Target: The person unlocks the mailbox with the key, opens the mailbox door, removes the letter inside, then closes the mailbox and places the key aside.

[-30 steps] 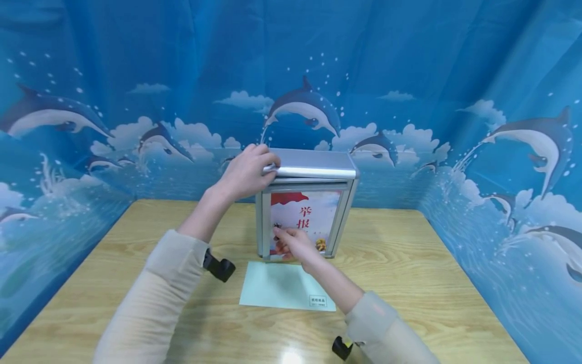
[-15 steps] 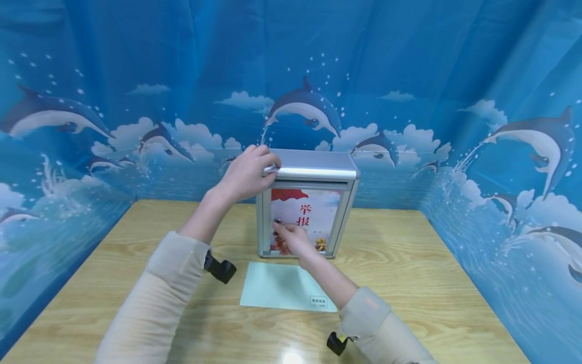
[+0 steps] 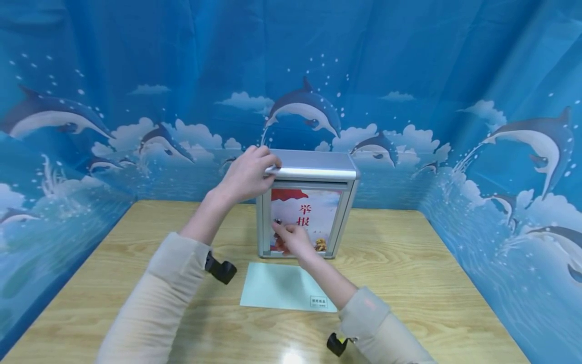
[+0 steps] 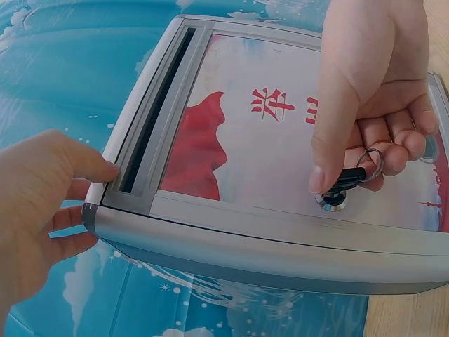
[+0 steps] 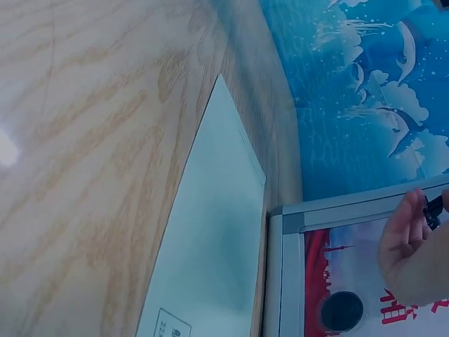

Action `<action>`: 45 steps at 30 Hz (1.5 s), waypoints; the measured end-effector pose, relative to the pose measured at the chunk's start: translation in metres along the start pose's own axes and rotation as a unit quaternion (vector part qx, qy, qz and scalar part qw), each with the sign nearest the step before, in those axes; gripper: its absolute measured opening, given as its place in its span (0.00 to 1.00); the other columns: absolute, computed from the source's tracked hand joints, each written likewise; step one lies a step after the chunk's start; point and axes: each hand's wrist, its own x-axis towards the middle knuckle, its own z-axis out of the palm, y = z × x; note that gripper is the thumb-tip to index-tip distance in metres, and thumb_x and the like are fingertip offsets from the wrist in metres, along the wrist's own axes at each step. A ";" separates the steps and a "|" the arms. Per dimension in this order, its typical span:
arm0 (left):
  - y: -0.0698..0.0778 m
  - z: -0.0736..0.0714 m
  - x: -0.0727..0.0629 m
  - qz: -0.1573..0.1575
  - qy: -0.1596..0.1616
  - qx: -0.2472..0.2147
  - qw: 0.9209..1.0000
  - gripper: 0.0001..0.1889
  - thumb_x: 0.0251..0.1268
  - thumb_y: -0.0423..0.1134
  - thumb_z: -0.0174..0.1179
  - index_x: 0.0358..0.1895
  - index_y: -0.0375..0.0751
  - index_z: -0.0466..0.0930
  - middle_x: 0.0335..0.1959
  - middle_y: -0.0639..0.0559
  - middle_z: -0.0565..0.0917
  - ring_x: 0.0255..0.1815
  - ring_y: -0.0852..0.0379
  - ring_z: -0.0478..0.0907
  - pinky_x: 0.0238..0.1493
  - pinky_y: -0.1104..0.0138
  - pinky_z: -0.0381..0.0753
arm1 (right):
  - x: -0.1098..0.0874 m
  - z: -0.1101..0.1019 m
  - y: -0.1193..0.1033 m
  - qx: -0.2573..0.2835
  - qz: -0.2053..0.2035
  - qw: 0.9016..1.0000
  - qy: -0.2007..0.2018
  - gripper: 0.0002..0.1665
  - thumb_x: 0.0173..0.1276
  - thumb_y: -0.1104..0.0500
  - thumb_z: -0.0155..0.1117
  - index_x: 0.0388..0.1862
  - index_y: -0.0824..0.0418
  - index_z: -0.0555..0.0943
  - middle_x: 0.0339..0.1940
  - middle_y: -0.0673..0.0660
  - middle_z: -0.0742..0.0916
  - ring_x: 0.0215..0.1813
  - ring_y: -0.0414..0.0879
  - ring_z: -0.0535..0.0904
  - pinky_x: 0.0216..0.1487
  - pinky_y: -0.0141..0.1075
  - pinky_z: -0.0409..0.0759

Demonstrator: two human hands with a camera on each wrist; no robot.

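A silver metal suggestion box stands upright on the table, its front panel printed with red characters and flush in the frame. My left hand grips the box's upper left corner, thumb on the front by the slot and fingers round the edge. My right hand pinches a black-headed key at the round lock on the panel's left side. From the key hangs a metal ring. In the right wrist view, part of the black key shows beside the right fingers.
A pale green envelope with a small printed box lies flat on the wooden table, just in front of the suggestion box. Behind and at both sides hangs a blue dolphin-print curtain.
A second ago the front panel stood slightly out from the frame; now it sits flush. My right hand has moved slightly inward with it, still at the key. My left hand has held its place.
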 end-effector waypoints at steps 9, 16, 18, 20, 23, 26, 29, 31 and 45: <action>0.000 0.000 0.001 0.001 0.002 0.006 1.000 0.10 0.61 0.34 0.59 0.45 0.39 0.80 0.40 0.46 0.76 0.41 0.49 0.68 0.43 0.60 0.71 | 0.000 -0.002 -0.003 -0.016 -0.005 1.000 0.007 0.29 0.65 0.46 0.60 0.30 0.75 0.79 0.13 0.52 0.78 0.15 0.42 0.73 0.17 0.31 0.74; 0.002 0.000 0.001 0.001 0.002 0.003 1.000 0.10 0.61 0.34 0.59 0.45 0.40 0.80 0.41 0.46 0.76 0.41 0.49 0.67 0.43 0.60 0.71 | 0.001 -0.002 -0.006 0.102 0.066 0.992 -0.014 0.23 0.63 0.50 0.63 0.31 0.72 0.76 0.13 0.50 0.75 0.13 0.37 0.68 0.15 0.26 0.70; 0.002 -0.001 0.001 0.001 0.003 0.006 1.000 0.10 0.61 0.34 0.59 0.45 0.40 0.80 0.41 0.46 0.76 0.42 0.49 0.68 0.44 0.60 0.71 | 0.000 -0.002 -0.006 0.088 0.061 0.994 -0.013 0.24 0.63 0.49 0.62 0.31 0.72 0.77 0.13 0.50 0.76 0.14 0.37 0.69 0.16 0.27 0.71; 0.002 -0.001 0.001 0.001 0.003 0.008 1.000 0.10 0.61 0.34 0.59 0.45 0.40 0.80 0.41 0.47 0.76 0.42 0.49 0.68 0.44 0.60 0.71 | 0.001 -0.002 -0.005 0.042 0.034 0.999 -0.006 0.25 0.65 0.48 0.60 0.31 0.73 0.78 0.13 0.51 0.77 0.14 0.40 0.71 0.17 0.30 0.73; 0.001 -0.001 0.001 0.001 0.006 0.009 1.000 0.10 0.61 0.34 0.59 0.45 0.40 0.80 0.41 0.46 0.76 0.42 0.49 0.68 0.44 0.60 0.71 | 0.001 -0.001 -0.005 -0.050 -0.020 0.998 0.011 0.28 0.67 0.46 0.56 0.29 0.73 0.79 0.13 0.53 0.78 0.16 0.48 0.75 0.20 0.41 0.78; 0.001 -0.001 0.001 0.000 0.006 0.007 1.000 0.10 0.61 0.33 0.59 0.45 0.39 0.80 0.41 0.46 0.76 0.42 0.49 0.68 0.44 0.60 0.71 | 0.000 0.000 -0.004 -0.122 -0.064 0.990 0.022 0.28 0.70 0.47 0.52 0.27 0.72 0.79 0.13 0.54 0.78 0.21 0.58 0.78 0.23 0.46 0.79; 0.001 0.000 0.000 -0.001 0.005 0.007 1.000 0.10 0.61 0.33 0.59 0.45 0.40 0.80 0.41 0.46 0.76 0.42 0.49 0.68 0.44 0.60 0.71 | 0.001 0.001 -0.005 -0.188 -0.098 0.977 0.029 0.28 0.73 0.49 0.47 0.21 0.67 0.77 0.11 0.54 0.77 0.17 0.55 0.75 0.20 0.39 0.77; 0.001 0.000 0.000 -0.003 0.005 0.008 1.000 0.10 0.61 0.33 0.59 0.45 0.40 0.80 0.41 0.47 0.76 0.42 0.49 0.68 0.44 0.60 0.71 | 0.002 0.002 -0.005 -0.236 -0.124 0.963 0.038 0.28 0.74 0.50 0.44 0.17 0.63 0.74 0.09 0.52 0.74 0.13 0.48 0.70 0.17 0.34 0.70; 0.001 0.001 -0.001 -0.007 -0.001 0.007 1.000 0.10 0.61 0.33 0.59 0.46 0.41 0.80 0.41 0.47 0.76 0.42 0.50 0.68 0.44 0.61 0.70 | -0.001 0.008 -0.001 0.070 -0.001 0.997 -0.019 0.25 0.74 0.58 0.37 0.40 0.77 0.76 0.15 0.50 0.78 0.16 0.37 0.74 0.17 0.30 0.73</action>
